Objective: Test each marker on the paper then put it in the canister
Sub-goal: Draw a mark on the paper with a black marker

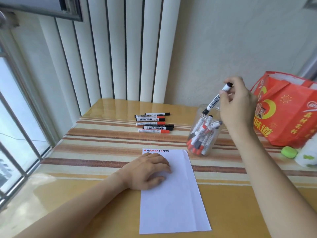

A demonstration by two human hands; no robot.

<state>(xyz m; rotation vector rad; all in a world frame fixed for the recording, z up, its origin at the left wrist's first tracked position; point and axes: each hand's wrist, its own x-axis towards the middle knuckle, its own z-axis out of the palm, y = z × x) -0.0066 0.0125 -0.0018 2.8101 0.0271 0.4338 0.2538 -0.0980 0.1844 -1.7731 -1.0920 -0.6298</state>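
Observation:
A white sheet of paper [173, 200] lies on the table with a row of small red and black test marks along its top edge. My left hand [147, 170] rests flat on the paper's upper left part. My right hand [238, 103] pinches a black-capped white marker [214, 100] by its upper end. The marker hangs tilted, its lower tip just above the mouth of the clear plastic canister [213, 145]. Several red and black markers stand inside the canister. A pile of several more markers [154, 123] lies on the table beyond the paper.
A red printed bag [288, 110] stands at the right, behind the canister. A green round object [289, 152] and a white-green item [307, 157] lie at the right edge. A window [15, 127] runs along the left; a white radiator [109, 48] is behind the striped table [103, 140].

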